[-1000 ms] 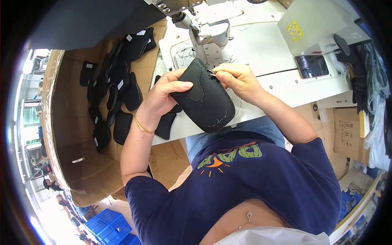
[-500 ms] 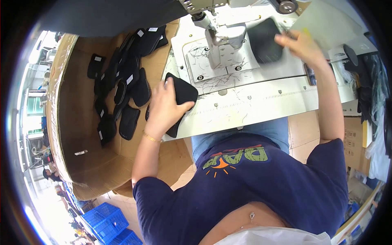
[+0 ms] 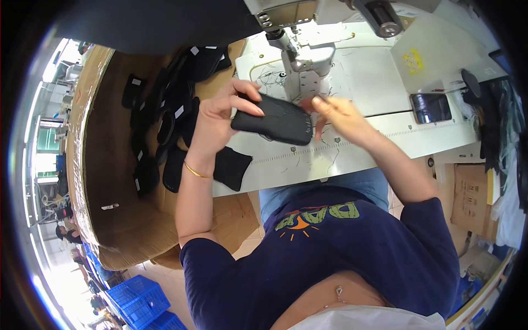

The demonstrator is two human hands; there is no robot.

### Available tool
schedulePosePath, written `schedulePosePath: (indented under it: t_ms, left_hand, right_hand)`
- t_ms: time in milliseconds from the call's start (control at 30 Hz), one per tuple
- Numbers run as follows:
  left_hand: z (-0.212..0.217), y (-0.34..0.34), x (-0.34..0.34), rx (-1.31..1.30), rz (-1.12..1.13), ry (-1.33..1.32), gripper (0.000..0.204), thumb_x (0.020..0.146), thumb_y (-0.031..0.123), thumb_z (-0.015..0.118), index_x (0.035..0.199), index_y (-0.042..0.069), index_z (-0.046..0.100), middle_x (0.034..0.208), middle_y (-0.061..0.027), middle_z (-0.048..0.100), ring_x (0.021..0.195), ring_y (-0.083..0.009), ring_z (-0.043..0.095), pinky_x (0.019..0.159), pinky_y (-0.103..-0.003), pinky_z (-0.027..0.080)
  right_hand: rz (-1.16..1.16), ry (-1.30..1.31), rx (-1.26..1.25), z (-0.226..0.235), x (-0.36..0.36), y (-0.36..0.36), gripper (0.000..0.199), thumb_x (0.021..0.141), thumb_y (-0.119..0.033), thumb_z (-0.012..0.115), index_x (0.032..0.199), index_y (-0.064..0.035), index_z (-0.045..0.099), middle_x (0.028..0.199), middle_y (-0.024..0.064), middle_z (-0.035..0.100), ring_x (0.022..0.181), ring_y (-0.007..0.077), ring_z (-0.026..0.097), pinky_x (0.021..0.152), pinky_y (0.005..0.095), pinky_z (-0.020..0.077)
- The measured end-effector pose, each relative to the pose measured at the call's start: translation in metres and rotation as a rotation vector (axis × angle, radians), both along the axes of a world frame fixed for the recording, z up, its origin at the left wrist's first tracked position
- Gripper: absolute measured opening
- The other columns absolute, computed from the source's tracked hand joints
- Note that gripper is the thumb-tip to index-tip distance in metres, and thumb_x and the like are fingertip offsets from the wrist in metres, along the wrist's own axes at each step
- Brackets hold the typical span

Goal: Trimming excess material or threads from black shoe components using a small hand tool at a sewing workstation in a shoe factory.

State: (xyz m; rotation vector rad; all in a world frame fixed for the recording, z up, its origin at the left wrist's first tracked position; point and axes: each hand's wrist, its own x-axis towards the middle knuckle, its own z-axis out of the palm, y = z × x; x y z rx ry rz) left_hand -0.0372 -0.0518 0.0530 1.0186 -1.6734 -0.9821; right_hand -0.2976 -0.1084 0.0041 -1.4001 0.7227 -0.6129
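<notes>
Left hand (image 3: 220, 118) grips the black fabric piece (image 3: 273, 119) by its left end, fingers closed round it, holding it flat just before the sewing machine (image 3: 300, 66). Right hand (image 3: 335, 113) touches its right end, fingers loosely spread, blurred, likely steadying it. More black pieces (image 3: 165, 132) lie piled to the left, within reach.

Fabric piece (image 3: 273, 119) between both hands, above worktop (image 3: 352, 148), just before sewing machine (image 3: 300, 60). Piled pieces (image 3: 170, 115) to the left in cardboard box (image 3: 110, 220); phone (image 3: 430, 108) right.
</notes>
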Motion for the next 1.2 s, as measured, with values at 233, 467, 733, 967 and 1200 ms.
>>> schedulePosePath:
  t_ms: [233,467,733,967,1200]
  left_hand:
    - [0.025,-0.024,-0.008,0.232,0.196,0.334,0.027,0.097,0.008,0.053,0.118,-0.002,0.064,0.115,-0.0090,0.067,0.104,-0.0174,0.063,0.092,-0.028,0.049]
    - [0.047,-0.069,-0.016,0.404,0.103,0.193,0.027,0.091,0.015,0.066,0.114,0.001,0.068,0.106,-0.0077,0.069,0.099,-0.0163,0.065,0.090,-0.026,0.049]
    - [0.019,-0.108,0.015,0.469,0.078,0.280,0.027,0.093,0.013,0.056,0.114,-0.003,0.065,0.112,-0.0085,0.067,0.102,-0.0169,0.064,0.091,-0.028,0.048]
    - [0.043,-0.072,-0.029,0.146,0.406,-0.453,0.029,0.095,0.020,0.058,0.105,-0.005,0.069,0.098,-0.0097,0.071,0.093,-0.0175,0.065,0.085,-0.026,0.047]
    - [0.003,-0.023,-0.020,-1.162,0.356,-0.778,0.038,0.085,0.024,0.065,0.118,0.005,0.066,0.118,-0.0067,0.062,0.100,-0.0219,0.056,0.085,-0.033,0.047]
  right_hand:
    - [-0.252,-0.093,-0.397,0.026,-0.006,0.020,0.022,0.090,-0.020,0.070,0.093,0.0005,0.063,0.072,0.0035,0.064,0.061,0.0052,0.057,0.051,0.0225,0.0430]
    - [-0.356,-0.115,-0.437,0.045,0.014,0.030,0.020,0.093,-0.017,0.064,0.092,0.0026,0.063,0.065,0.0066,0.059,0.058,0.0062,0.049,0.053,0.0260,0.0420]
    - [-0.349,-0.115,-0.366,0.059,0.023,0.022,0.030,0.096,-0.024,0.058,0.084,0.0031,0.059,0.060,0.0111,0.052,0.054,0.0110,0.042,0.050,0.0309,0.0382]
    - [-0.307,-0.213,-0.313,0.052,0.029,0.023,0.029,0.096,-0.023,0.058,0.080,0.0013,0.059,0.056,0.0067,0.057,0.049,0.0103,0.049,0.049,0.0278,0.0412]
    - [-0.280,-0.202,-0.252,0.060,0.020,0.033,0.031,0.096,-0.021,0.057,0.072,-0.0017,0.058,0.056,0.0032,0.059,0.051,0.0057,0.052,0.047,0.0250,0.0398]
